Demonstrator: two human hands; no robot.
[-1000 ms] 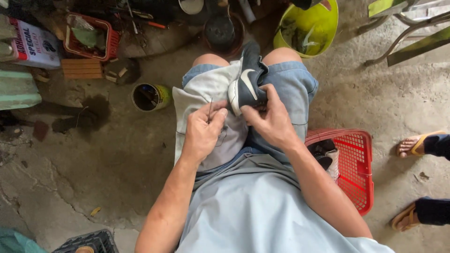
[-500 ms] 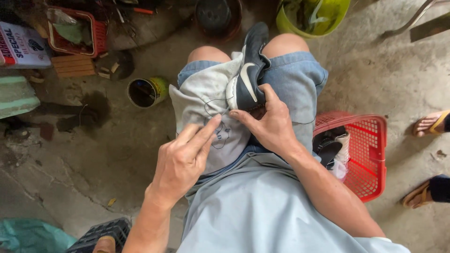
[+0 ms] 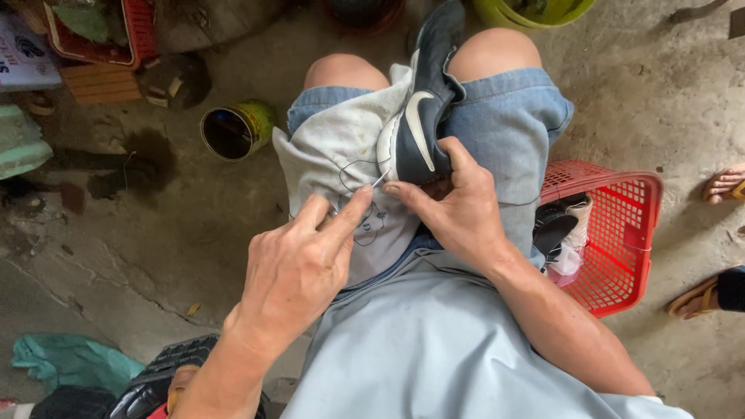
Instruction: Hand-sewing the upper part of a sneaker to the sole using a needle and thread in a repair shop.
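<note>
A dark sneaker [image 3: 425, 101] with a white sole lies between my knees on a grey cloth [image 3: 341, 155] spread over my lap. My right hand [image 3: 454, 206] grips the sneaker's heel end, thumb on its side. My left hand [image 3: 299, 268] pinches a thin metal needle [image 3: 375, 183] whose tip meets the sole edge near the heel. A dark thread [image 3: 351, 172] loops over the cloth between my left hand and the shoe.
A red plastic basket [image 3: 621, 233] holding shoes stands by my right hip. An open tin can [image 3: 233, 130] sits on the concrete floor to the left. Another person's sandalled feet [image 3: 718, 233] show at the right edge. A black shoe [image 3: 159, 380] lies bottom left.
My left hand has drawn back from the shoe toward me, then closed its fingers on the needle at the sole edge. The view has tilted downward. My right hand stays on the sneaker.
</note>
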